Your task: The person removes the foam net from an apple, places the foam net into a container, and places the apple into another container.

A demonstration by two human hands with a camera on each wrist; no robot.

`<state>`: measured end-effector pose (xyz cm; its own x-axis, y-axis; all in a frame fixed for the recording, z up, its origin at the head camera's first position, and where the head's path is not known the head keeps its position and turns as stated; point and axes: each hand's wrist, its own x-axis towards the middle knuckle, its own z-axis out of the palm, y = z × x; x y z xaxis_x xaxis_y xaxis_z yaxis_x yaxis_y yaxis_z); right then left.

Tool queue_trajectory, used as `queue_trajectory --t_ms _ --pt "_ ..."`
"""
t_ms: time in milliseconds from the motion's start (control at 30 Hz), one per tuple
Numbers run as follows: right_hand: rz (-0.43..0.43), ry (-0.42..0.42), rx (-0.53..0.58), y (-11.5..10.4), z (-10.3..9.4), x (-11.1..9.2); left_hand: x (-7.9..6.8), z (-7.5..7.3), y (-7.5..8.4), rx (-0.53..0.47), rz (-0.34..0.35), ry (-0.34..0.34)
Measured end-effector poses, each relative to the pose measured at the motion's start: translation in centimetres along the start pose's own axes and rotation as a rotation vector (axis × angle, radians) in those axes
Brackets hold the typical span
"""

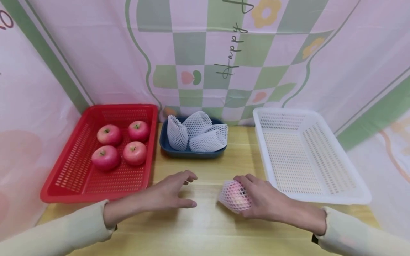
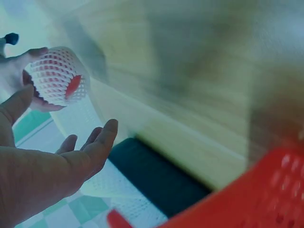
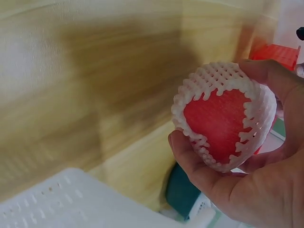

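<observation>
An apple in a white foam net sleeve (image 1: 235, 195) is gripped by my right hand (image 1: 267, 201), low over the table's middle. In the right wrist view, thumb and fingers curl round the netted apple (image 3: 218, 118), and bare red skin shows through the sleeve's opening. My left hand (image 1: 171, 192) is held to the left of it, fingers spread and nothing in them. The left wrist view shows the left hand (image 2: 57, 166) apart from the netted apple (image 2: 57, 78). Several bare apples (image 1: 107, 157) sit in the red basket (image 1: 150, 170) at left.
A dark blue tray (image 1: 192, 154) at the back middle holds several white foam net sleeves (image 1: 208, 140). On the right stands a white plastic basket (image 1: 270, 170) with nothing in it. A patterned cloth (image 1: 205, 49) hangs behind the wooden table (image 1: 198, 231).
</observation>
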<state>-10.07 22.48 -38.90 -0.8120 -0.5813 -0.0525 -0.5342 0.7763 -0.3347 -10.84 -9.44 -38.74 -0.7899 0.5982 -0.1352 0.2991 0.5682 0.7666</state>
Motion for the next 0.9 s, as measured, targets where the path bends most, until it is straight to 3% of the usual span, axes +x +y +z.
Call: queue_trajectory --t_ms 133,433,900 --pt "-0.013 -0.015 0.009 0.0 0.6 0.1 0.4 0.8 -0.6 -0.038 0.023 -0.012" --pt "-0.021 -0.001 -0.021 0.1 1.3 -0.2 1.4 2.4 -1.4 -0.199 -0.021 -0.019" --pt "0.011 -0.017 0.000 0.1 1.5 -0.4 3.9 5.6 -2.3 -0.346 0.055 0.115"
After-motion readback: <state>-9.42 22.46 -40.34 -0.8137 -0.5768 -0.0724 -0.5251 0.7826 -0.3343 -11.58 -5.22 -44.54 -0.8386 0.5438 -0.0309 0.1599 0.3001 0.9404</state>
